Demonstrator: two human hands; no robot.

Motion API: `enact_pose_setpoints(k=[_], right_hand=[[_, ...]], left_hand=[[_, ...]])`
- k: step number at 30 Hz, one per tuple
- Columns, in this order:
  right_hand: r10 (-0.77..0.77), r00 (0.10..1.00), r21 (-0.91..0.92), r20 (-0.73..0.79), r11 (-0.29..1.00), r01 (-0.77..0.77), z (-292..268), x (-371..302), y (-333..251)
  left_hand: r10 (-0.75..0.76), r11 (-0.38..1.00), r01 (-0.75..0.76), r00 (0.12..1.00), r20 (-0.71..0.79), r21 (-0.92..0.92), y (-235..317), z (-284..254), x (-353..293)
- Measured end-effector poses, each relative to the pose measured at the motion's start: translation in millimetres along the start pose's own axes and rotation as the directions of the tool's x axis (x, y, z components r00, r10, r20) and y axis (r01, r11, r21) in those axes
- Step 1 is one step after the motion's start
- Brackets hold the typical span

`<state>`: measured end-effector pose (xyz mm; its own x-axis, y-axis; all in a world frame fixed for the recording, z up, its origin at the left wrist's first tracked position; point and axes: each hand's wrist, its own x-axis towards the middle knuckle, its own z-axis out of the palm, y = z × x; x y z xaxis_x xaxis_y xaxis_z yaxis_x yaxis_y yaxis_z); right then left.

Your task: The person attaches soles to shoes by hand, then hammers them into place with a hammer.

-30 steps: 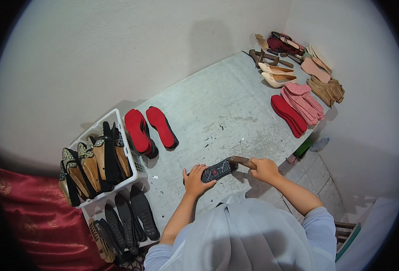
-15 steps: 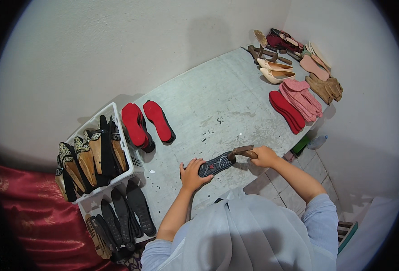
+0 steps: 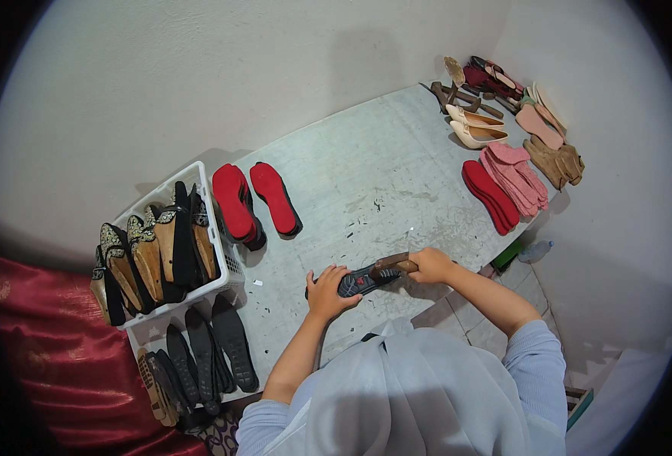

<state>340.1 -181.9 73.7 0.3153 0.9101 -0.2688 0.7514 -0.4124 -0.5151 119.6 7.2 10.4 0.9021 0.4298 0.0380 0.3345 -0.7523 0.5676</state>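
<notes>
A dark sole [image 3: 358, 282] lay near the middle of the tabletop's near edge, its left end hidden under the left hand [image 3: 327, 293], which grasped it with fingers spread over it and thumb on the near side. The right hand [image 3: 430, 266] was clenched round a hammer [image 3: 391, 262], covering most of its handle; the head hid part of the sole's right end, and whether they touched could not be told. Dark scraps dotted the tabletop [image 3: 336, 163]. Near the far left corner stood red-topped soles [image 3: 233, 199] beside a basket [image 3: 232, 267] of slippers [image 3: 144, 251], which overlapped one another. Black soles [image 3: 233, 346] bunched at the near left corner, the lowest hard to separate. Toward the right end lay red insoles [image 3: 490, 197], pink pieces [image 3: 513, 178] and pale pumps [image 3: 475, 131]; the pile [image 3: 495, 76] behind was too jumbled to make out. A headscarf [image 3: 396, 380] covered part of the near edge.
</notes>
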Motion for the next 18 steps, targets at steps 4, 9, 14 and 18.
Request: enact_pose_setpoints(k=[4,9,14,18], right_hand=[[0.01,0.998,0.124,-0.056,0.992,-0.003,16,1,-5],[0.056,0.997,0.201,-0.06,0.979,-0.043,29,-4,-12],[0.098,0.994,0.345,-0.043,0.935,-0.078,29,-17,-18],[0.031,0.994,0.471,-0.105,0.882,0.022,29,-30,-28]], left_hand=[[-0.006,1.0,0.006,1.0,0.002,-0.005,1,1,3],[0.015,1.0,-0.015,1.0,0.012,0.014,0,-1,2],[0.05,0.998,-0.052,0.996,0.072,0.035,-11,-3,-3],[0.005,0.999,-0.009,0.996,0.088,0.036,-23,-15,-16]])
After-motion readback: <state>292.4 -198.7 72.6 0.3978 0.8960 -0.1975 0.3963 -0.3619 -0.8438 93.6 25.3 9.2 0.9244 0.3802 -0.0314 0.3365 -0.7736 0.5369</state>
